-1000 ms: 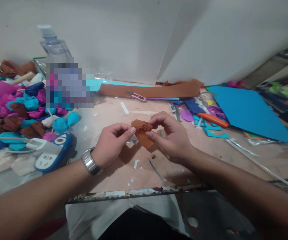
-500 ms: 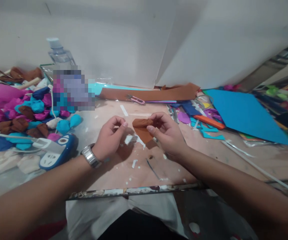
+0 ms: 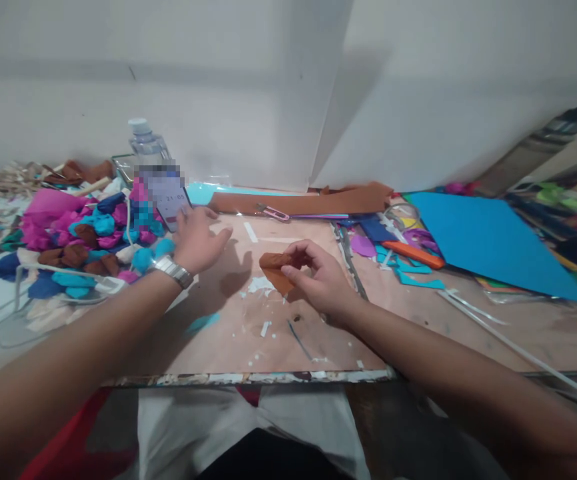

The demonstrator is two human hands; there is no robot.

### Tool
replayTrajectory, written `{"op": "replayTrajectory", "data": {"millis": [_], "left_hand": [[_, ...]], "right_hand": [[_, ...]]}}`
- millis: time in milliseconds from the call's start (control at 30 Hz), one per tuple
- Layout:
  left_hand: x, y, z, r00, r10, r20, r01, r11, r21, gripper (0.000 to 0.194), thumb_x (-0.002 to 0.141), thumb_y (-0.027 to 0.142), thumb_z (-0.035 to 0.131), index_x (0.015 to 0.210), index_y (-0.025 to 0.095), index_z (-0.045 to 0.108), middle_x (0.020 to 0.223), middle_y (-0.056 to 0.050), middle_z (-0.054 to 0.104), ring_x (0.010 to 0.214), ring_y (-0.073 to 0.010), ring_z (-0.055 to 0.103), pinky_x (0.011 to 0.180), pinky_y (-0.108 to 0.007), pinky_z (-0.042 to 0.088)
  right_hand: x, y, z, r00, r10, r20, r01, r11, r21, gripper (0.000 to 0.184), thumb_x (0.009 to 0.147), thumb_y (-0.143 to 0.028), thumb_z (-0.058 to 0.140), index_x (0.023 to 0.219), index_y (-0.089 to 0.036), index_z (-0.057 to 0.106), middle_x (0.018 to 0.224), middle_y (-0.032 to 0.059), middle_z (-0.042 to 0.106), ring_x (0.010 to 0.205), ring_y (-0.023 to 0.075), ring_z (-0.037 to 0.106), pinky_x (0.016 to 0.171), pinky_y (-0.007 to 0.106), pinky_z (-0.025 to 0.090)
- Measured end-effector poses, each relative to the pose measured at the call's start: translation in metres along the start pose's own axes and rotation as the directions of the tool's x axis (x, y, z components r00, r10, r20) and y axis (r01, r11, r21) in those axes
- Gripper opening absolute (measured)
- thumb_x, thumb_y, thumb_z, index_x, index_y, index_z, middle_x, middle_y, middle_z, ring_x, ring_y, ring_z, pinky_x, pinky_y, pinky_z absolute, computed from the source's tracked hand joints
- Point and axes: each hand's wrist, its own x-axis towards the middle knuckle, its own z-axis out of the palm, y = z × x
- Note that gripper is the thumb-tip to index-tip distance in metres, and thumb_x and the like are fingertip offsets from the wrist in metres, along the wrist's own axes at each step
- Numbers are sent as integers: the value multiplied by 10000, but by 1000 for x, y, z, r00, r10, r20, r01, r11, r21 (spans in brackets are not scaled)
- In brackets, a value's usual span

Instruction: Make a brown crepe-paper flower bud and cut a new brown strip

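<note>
A folded piece of brown crepe paper point(image 3: 274, 272) is pinched between the thumb and fingers of my right hand point(image 3: 324, 280), just above the table. My left hand point(image 3: 199, 241) is at the lower right corner of a propped-up phone point(image 3: 174, 203), its thumb spread away from the fingers. Whether a fingertip touches the screen, I cannot tell. Left of that hand lies a heap of crepe-paper-wrapped lumps in pink, blue and brown, among them a pink bundle point(image 3: 53, 203).
Behind the phone stands a clear bottle point(image 3: 149, 143). Pink thread snips point(image 3: 274, 213) lie on a long brown paper strip point(image 3: 318, 202) by the wall. To the right are an orange cutter point(image 3: 413, 254), a blue sheet point(image 3: 493, 243) and a white strip point(image 3: 518, 340).
My left hand has moved left and away from the brown paper, over to the phone. My right hand still holds the paper. The view has shifted slightly.
</note>
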Motion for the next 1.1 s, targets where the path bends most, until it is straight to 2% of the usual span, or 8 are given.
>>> {"op": "replayTrajectory", "data": {"millis": [167,433,567,700,767,867,1000,1100], "left_hand": [[6,-7,2,998,-65,-14,65,998,-18,435,855,478,687,1198,241,563,1707,-225,266,1643,-485,37,1209,-790,170],[11,-19,10,999,-27,-41,25,999,-41,368,803,462,727,1066,244,588,1535,-233,459,1489,-527,325,1159,-757,257],[11,-19,13,999,-15,-43,13,999,-41,345,800,440,734,1048,245,595,1494,-220,507,1431,-532,381,1142,-774,253],[0,-13,15,999,8,-32,-10,999,-52,318,850,443,701,1074,246,594,1529,-194,514,1493,-504,331,1180,-760,217],[-13,-6,15,987,161,-25,-163,977,-137,300,915,440,634,1119,224,593,1525,-195,528,1495,-444,374,1196,-663,289],[-39,8,16,906,421,39,-377,848,-372,308,1007,456,541,1184,210,598,1361,-145,654,1345,-323,562,1151,-516,394],[-67,21,20,841,532,100,-398,733,-552,353,1018,458,596,1277,219,594,1362,-118,670,1266,-265,616,1016,-407,459],[-77,20,27,838,534,113,-369,707,-603,306,1001,388,657,1257,228,608,1270,-88,689,1185,-233,644,985,-378,474]], "right_hand": [[-1,0,2,999,31,24,-31,999,19,184,917,-291,706,1072,-225,632,1043,48,690,904,184,634,790,361,565],[-2,4,2,1000,4,19,-4,1000,1,175,916,-245,700,1079,-225,641,1025,30,684,860,160,619,807,341,532],[-1,3,1,1000,4,31,-4,1000,8,172,915,-253,699,1075,-227,640,1019,23,682,845,157,615,794,334,524],[0,4,1,1000,-6,28,6,1000,-9,167,910,-251,690,1068,-218,645,1011,32,691,848,160,619,777,323,516],[1,5,1,1000,-12,28,13,999,-44,172,900,-242,696,1064,-214,653,1012,36,698,848,161,622,774,322,509],[3,6,-1,997,-55,62,62,991,-121,167,896,-218,708,1060,-215,674,1012,37,713,873,168,630,785,323,498],[2,4,-2,984,-132,119,150,976,-158,127,942,-253,720,1064,-223,705,1044,44,717,921,169,641,804,314,512],[1,2,-3,978,-149,147,172,972,-158,148,965,-269,725,1109,-234,721,1061,48,705,942,170,642,834,320,526]]}}
